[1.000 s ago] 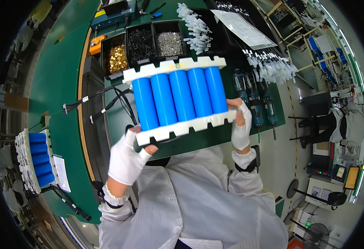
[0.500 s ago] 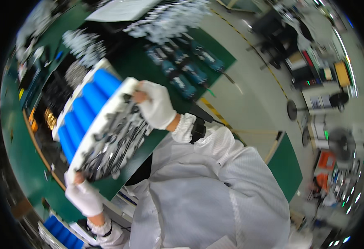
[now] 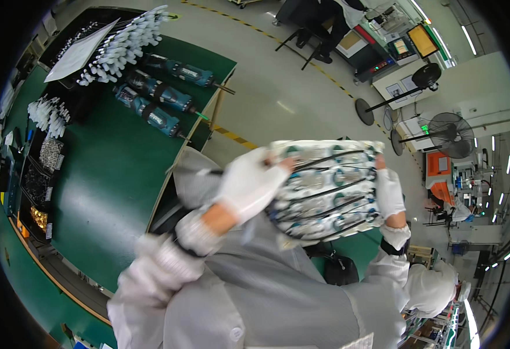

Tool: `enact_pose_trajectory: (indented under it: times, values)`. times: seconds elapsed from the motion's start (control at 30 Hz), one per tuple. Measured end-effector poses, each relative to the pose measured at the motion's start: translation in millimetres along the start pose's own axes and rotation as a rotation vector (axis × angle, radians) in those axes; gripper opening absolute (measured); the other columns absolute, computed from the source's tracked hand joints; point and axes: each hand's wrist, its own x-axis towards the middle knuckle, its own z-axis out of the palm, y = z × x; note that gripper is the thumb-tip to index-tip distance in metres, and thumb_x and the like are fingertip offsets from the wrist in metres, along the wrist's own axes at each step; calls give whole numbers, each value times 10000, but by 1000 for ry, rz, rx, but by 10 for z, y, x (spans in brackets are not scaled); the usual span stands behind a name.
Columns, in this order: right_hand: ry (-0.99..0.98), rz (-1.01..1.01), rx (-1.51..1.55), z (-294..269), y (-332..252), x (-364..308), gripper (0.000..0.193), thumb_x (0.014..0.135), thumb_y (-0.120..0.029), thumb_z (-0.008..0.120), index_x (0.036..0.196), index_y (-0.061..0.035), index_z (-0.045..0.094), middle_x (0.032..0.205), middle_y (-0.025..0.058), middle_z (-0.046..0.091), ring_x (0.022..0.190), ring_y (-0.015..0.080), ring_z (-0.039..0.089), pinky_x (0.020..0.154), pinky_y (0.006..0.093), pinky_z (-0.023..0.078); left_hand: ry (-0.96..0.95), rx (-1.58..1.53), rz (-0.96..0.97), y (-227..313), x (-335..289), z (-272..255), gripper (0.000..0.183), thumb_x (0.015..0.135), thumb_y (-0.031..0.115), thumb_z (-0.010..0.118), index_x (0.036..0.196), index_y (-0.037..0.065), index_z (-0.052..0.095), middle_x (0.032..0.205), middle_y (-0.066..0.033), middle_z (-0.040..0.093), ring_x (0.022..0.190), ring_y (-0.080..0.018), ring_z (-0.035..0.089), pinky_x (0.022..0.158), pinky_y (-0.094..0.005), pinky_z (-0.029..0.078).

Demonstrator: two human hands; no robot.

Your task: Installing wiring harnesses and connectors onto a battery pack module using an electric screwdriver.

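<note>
Between my two hands is a white-framed block point(image 3: 330, 189), held up in front of my body, tilted, with several black cables and teal parts on the face that shows. My left hand point(image 3: 252, 183), in a white glove, grips its left edge with the fingers closed over the upper corner. The white-gloved right hand point(image 3: 390, 195) is closed on the right edge, fingertips at the upper right corner. Blue cylinders seen on the block earlier are hidden now. The block and the left hand are slightly blurred.
A green workbench point(image 3: 98, 192) carries several teal power screwdrivers point(image 3: 156, 110), bundles of white-tipped parts point(image 3: 121, 52) and small bins of metal parts point(image 3: 50, 154). Standing fans point(image 3: 450, 135) are on the right. One person in white point(image 3: 432, 288) is at lower right, another point(image 3: 330, 26) sits farther off.
My body has turned right, away from the bench. The block has swung from above the bench to the right, and its cable face now shows instead of the blue cylinders.
</note>
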Motion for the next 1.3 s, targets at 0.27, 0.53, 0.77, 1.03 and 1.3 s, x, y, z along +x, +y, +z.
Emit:
enact_pose_trajectory:
  times: [0.27,0.53,0.77,1.03,1.3]
  values:
    - [137,357,-107,-853,2105,432,878,997,-696,422,1144,137,656,1001,233,719,955,307,647,913,403,478,-321,-179,-13,115,1251,1987,286,938,295,700,924,10,715,682,-65,646,631,-171,596,605,-370,469]
    - [94,465,-44,-1115,3384,725,986,947,-803,328,1274,78,625,1227,343,654,1250,446,587,1036,434,426,-683,-492,-121,229,1411,2466,235,981,138,626,1193,53,680,780,-25,619,469,-80,405,415,-279,305]
    - [63,542,-17,-901,3019,892,971,941,-767,444,1274,128,620,1152,237,704,1097,288,648,999,358,456,-729,-625,-211,148,1479,2441,404,1001,15,498,1405,-2,508,986,-90,643,539,-63,409,458,-235,322]
    - [76,258,-406,-993,1978,593,549,1022,-497,556,1204,5,687,1102,267,711,1087,374,674,932,413,496,-940,-622,-120,358,1669,1643,425,1062,264,395,1369,6,536,1260,-175,696,588,-81,586,429,-188,431]
    - [-184,-406,208,-29,885,552,506,917,-52,641,1406,-5,519,1198,139,611,1021,214,629,930,335,499,-1024,-351,255,934,874,653,498,1058,348,515,1399,-14,498,1081,-147,675,776,-181,707,630,-279,574]
